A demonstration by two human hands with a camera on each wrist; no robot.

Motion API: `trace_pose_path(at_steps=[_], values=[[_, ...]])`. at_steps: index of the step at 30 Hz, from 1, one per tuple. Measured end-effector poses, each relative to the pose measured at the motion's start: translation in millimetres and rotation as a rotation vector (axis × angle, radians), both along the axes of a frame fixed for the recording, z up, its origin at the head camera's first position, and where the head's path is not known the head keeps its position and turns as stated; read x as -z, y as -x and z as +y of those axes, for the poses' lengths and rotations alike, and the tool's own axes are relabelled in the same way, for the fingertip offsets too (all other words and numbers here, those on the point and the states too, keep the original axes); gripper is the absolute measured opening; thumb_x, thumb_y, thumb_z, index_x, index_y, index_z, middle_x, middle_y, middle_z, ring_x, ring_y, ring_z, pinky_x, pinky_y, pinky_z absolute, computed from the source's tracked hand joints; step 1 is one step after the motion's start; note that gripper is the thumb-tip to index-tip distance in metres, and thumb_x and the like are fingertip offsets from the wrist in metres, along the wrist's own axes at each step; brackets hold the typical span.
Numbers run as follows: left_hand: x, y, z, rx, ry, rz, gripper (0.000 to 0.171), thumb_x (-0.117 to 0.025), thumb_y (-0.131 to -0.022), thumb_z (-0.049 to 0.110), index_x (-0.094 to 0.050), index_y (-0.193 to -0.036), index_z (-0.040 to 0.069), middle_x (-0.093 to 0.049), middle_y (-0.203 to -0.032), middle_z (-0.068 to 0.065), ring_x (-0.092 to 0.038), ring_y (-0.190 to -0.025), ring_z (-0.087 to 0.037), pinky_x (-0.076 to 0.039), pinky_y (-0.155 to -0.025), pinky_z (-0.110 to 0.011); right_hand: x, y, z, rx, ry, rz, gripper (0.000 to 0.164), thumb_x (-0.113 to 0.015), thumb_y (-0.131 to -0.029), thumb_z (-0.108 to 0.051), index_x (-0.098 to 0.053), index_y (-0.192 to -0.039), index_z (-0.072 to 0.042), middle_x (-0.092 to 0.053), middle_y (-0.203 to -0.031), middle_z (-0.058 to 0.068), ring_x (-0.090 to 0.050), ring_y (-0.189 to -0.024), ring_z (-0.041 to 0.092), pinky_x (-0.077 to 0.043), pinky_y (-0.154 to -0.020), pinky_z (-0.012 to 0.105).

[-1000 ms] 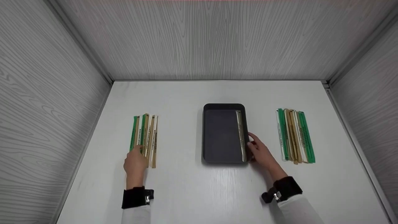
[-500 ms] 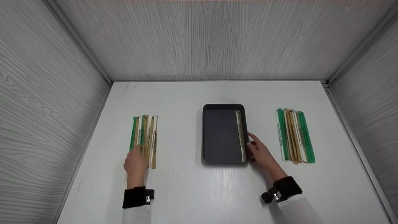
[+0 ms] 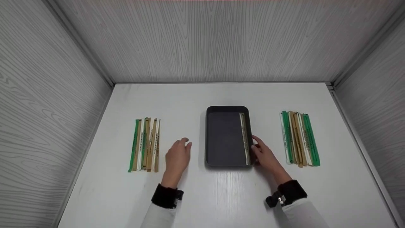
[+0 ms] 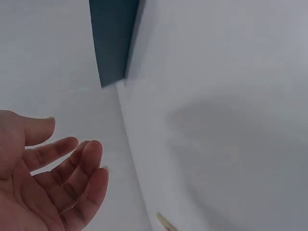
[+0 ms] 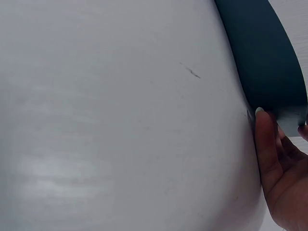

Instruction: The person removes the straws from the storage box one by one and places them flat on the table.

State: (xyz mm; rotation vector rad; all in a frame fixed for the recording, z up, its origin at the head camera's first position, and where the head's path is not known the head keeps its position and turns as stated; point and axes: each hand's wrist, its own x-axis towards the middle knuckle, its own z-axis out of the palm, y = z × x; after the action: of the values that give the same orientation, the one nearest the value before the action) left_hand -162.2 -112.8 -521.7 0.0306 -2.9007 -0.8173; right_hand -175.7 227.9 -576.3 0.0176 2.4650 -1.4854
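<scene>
My left hand (image 3: pixel 177 155) is over the table between the left row of sticks and the tray, holding nothing. In the left wrist view its fingers (image 4: pixel 91 161) are loosely bent, with the thumb apart from them. A dark rectangular tray (image 3: pixel 223 139) stands mid-table. My right hand (image 3: pixel 265 156) grips its right wall near the front corner, thumb at the rim and fingers along the outside. Inside the tray, by that right wall, lie slim paper-wrapped sticks (image 3: pixel 244 139), white and brown with printing. Left of the tray is a row of similar green, white and brown wrapped sticks (image 3: pixel 145 144).
A second, tightly packed bunch of green, white and brown wrapped sticks (image 3: pixel 299 138) lies right of the tray. The white table (image 3: pixel 202 196) is enclosed by grey wood-grain panels (image 3: pixel 221 41) at the back and both sides.
My left hand has left the row of sticks and moved right towards the tray, with nothing in it. The row's near ends now show. My right hand and the tray have stayed put.
</scene>
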Motion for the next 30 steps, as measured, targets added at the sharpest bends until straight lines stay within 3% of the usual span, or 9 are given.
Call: trace_pose_path(at_steps=[6, 12, 20, 30], values=[[-1.1, 0.3, 68, 0.219, 0.032, 0.081, 0.030, -0.060, -0.099, 0.030, -0.068, -0.116, 0.008, -0.067, -0.094, -0.007, -0.067, -0.078, -0.020, -0.054, -0.063, -0.033, 0.0, 0.8, 0, -0.005, -0.001, -0.005, 0.051, -0.042, -0.107, -0.027, -0.028, -0.155, -0.019, -0.056, -0.123, 0.019, -0.059, -0.085, 0.026, -0.052, -0.061, 0.037], [3.3, 1.5, 111, 0.335, 0.106, 0.045, 0.032, -0.061, -0.098, 0.033, -0.069, -0.119, 0.011, -0.067, -0.100, -0.007, -0.067, -0.079, -0.020, -0.054, -0.063, -0.033, 1.1, 0.8, 0, -0.005, 0.005, -0.007, 0.052, -0.043, -0.107, -0.026, -0.027, -0.156, -0.018, -0.056, -0.125, 0.021, -0.060, -0.091, 0.028, -0.053, -0.062, 0.037], [4.1, 6.4, 138, 0.590, 0.287, -0.150, 0.042, -0.062, -0.098, 0.032, -0.059, -0.137, 0.016, -0.057, -0.130, -0.016, -0.056, -0.116, -0.031, -0.053, -0.087, -0.039, 0.9, 2.0, -1, 0.010, -0.010, -0.008, 0.051, -0.043, -0.107, -0.024, -0.029, -0.155, -0.018, -0.057, -0.123, 0.020, -0.060, -0.091, 0.027, -0.053, -0.063, 0.036], [9.1, 11.8, 160, 0.703, 0.485, -0.115, 0.036, -0.059, -0.099, 0.029, -0.060, -0.135, 0.026, -0.061, -0.120, -0.009, -0.059, -0.106, -0.025, -0.054, -0.078, -0.036, 1.7, 1.0, -1, -0.002, -0.025, 0.022, 0.050, -0.043, -0.107, -0.023, -0.030, -0.154, -0.016, -0.058, -0.122, 0.020, -0.060, -0.090, 0.027, -0.051, -0.064, 0.035]])
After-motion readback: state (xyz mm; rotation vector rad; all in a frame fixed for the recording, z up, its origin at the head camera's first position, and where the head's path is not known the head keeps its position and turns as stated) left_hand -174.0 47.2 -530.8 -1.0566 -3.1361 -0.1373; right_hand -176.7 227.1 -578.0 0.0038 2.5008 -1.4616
